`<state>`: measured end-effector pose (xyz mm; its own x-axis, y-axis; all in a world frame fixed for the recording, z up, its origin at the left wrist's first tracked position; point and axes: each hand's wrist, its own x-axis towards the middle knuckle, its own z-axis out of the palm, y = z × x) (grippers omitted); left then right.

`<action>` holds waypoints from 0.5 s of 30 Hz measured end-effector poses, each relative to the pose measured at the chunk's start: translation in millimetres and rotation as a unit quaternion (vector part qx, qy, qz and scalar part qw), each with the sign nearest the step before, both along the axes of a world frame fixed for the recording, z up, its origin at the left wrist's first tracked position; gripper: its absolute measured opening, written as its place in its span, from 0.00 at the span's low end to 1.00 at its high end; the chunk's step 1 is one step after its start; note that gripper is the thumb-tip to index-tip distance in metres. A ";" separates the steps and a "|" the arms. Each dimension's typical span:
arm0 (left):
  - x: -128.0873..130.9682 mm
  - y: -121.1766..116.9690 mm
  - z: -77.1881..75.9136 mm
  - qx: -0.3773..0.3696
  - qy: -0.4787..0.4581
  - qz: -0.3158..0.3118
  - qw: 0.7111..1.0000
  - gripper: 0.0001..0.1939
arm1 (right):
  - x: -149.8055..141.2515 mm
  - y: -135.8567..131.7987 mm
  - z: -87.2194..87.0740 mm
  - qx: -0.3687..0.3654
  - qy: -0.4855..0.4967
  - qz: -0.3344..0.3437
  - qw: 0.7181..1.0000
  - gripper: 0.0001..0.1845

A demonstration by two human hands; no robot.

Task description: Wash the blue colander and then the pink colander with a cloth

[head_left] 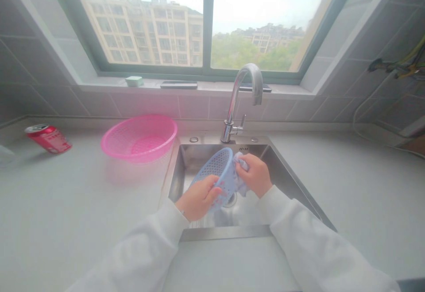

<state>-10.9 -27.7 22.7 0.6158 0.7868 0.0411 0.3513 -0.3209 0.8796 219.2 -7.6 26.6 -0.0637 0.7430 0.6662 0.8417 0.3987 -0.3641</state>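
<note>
Over the steel sink [186,172], my left hand [199,198] grips the lower rim of a pale blue perforated plastic basket [221,172], which is tilted on its side. My right hand [254,174] is at the basket's far edge, pinching a light patterned cloth [241,163] against it. Part of the cloth hangs behind the basket and is partly hidden. White sleeves cover both forearms. The sink's drain [230,200] shows just below the basket.
A chrome faucet [241,97] rises behind the sink. On the counter to the left sit a pink perforated basket [139,139] and a red can [48,138] lying on its side. Small objects rest on the windowsill [212,89]. Wires hang on the right wall.
</note>
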 end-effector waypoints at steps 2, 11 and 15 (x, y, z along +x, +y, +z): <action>0.0 1.4 -2.2 0.016 -0.014 0.024 0.999 0.15 | -17.1 -14.9 2.7 0.037 -0.032 0.067 0.997 0.08; -5.0 5.2 7.2 0.018 0.018 0.013 1.000 0.13 | -22.3 -13.1 1.9 0.083 -0.071 0.092 0.990 0.07; -2.3 0.9 9.1 -0.011 0.020 -0.015 1.000 0.13 | -6.2 -2.7 -2.1 0.036 -0.027 -0.003 0.999 0.08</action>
